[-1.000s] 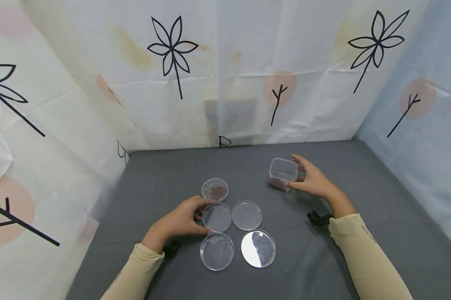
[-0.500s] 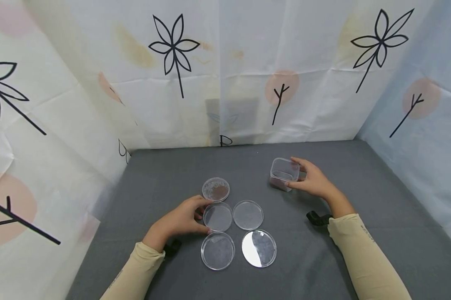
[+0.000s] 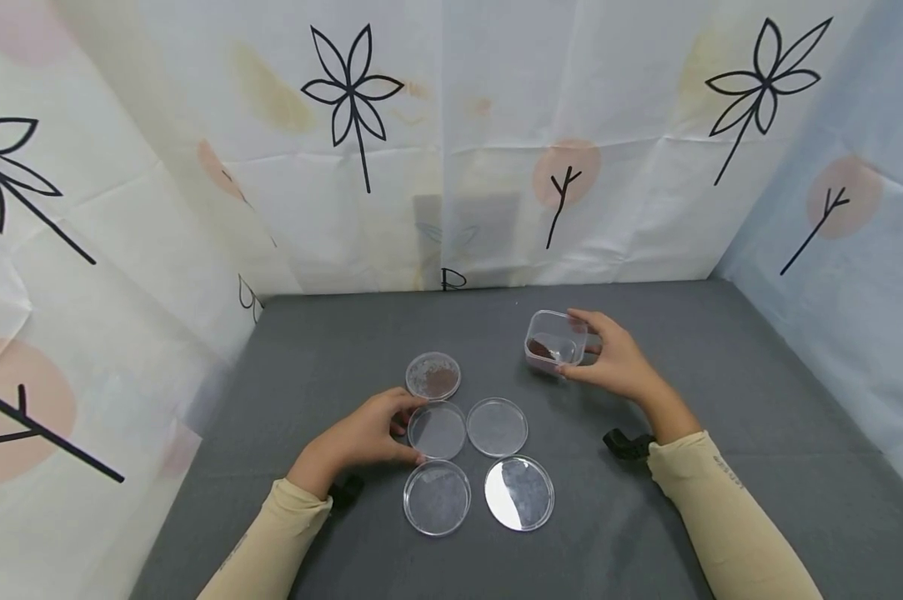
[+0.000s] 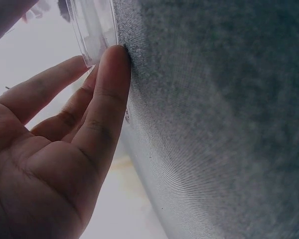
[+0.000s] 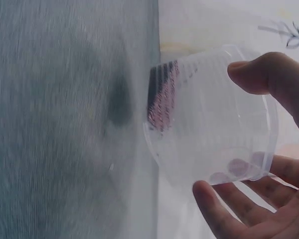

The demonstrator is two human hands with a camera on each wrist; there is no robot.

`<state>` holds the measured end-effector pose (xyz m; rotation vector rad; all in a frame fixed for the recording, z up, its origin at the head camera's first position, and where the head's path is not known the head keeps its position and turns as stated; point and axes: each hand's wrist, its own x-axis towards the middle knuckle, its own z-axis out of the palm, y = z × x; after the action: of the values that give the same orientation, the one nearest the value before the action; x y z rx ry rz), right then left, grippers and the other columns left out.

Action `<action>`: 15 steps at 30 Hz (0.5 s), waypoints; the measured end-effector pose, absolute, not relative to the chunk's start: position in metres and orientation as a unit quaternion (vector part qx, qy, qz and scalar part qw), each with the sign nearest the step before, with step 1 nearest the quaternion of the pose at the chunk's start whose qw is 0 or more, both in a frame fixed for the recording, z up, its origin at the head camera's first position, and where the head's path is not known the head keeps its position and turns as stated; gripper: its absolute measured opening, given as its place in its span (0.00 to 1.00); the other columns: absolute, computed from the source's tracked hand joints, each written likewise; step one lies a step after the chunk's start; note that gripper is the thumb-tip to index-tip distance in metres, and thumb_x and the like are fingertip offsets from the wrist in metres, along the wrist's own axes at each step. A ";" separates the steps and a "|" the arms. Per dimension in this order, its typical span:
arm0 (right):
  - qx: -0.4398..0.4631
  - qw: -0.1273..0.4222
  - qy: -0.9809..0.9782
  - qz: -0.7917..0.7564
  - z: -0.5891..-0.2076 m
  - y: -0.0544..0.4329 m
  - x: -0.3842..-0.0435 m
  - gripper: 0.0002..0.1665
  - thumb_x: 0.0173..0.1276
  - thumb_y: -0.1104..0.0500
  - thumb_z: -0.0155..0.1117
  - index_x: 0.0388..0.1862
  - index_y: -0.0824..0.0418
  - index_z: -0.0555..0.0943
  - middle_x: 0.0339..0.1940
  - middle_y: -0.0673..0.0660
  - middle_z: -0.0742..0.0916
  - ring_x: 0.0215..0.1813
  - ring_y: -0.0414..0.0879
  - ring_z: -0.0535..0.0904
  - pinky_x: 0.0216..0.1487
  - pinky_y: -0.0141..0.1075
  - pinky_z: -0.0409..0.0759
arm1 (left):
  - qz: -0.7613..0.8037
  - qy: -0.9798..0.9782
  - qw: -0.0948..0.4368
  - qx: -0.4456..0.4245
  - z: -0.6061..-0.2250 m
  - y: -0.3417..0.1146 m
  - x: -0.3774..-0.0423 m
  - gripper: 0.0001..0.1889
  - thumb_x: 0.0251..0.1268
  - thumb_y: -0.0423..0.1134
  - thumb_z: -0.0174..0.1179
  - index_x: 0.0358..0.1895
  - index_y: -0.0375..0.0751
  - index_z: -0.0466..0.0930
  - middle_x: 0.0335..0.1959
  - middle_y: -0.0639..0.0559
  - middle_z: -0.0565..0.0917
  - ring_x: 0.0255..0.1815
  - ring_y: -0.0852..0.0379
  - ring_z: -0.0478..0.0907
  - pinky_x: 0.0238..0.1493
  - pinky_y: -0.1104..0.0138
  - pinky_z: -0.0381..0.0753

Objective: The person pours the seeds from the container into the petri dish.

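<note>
My right hand (image 3: 618,360) grips a clear plastic tub (image 3: 569,332) at the back right, thumb on one side and fingers on the other. Reddish-brown grains (image 5: 162,99) are heaped in one bottom corner of the tub. In the right wrist view the tub hangs above the cloth with its shadow apart from it. My left hand (image 3: 367,435) holds a clear petri dish (image 3: 437,430) by its rim, between thumb and fingers. The left wrist view shows that dish's edge (image 4: 95,35) at the fingertips.
Behind the held dish stands a petri dish with brown grains (image 3: 440,381). Clear dishes lie to its right (image 3: 498,427), in front (image 3: 437,498) and front right (image 3: 519,493); the last has a bright reflection. Printed cloth walls (image 3: 481,108) enclose the grey tabletop (image 3: 346,333).
My right hand has lifted the tub and shifted it slightly left. The grains inside have slid toward the tub's left side. My left hand stays on the dish.
</note>
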<state>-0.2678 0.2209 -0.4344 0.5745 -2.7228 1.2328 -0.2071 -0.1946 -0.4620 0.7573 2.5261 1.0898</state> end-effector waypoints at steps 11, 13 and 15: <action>0.276 0.112 -0.883 0.364 -0.420 0.184 -0.249 0.57 0.51 0.62 0.89 0.80 0.63 0.70 0.71 0.65 0.79 0.70 0.59 0.77 0.62 0.57 0.86 | 0.378 0.875 0.143 0.266 -0.460 -0.194 -0.207 0.42 0.50 0.39 0.86 0.71 0.33 0.78 0.51 0.43 0.81 0.51 0.53 0.79 0.51 0.69 0.88; 0.294 0.123 -0.883 0.344 -0.420 0.178 -0.247 0.58 0.50 0.60 0.89 0.79 0.62 0.71 0.71 0.64 0.79 0.68 0.59 0.78 0.62 0.55 0.85 | 0.376 0.876 0.144 0.266 -0.460 -0.194 -0.207 0.42 0.50 0.39 0.86 0.71 0.33 0.78 0.51 0.43 0.80 0.50 0.53 0.79 0.51 0.69 0.88; 0.308 0.133 -0.886 0.319 -0.420 0.173 -0.243 0.58 0.50 0.59 0.89 0.79 0.61 0.71 0.70 0.62 0.80 0.69 0.58 0.78 0.65 0.55 0.83 | 0.374 0.877 0.144 0.266 -0.460 -0.193 -0.207 0.43 0.50 0.39 0.86 0.71 0.33 0.78 0.50 0.43 0.80 0.50 0.53 0.79 0.51 0.69 0.88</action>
<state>-0.2431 0.1728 -0.4196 0.8941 -2.5705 0.9261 -0.2070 -0.1934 -0.4601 0.7661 2.5281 1.0789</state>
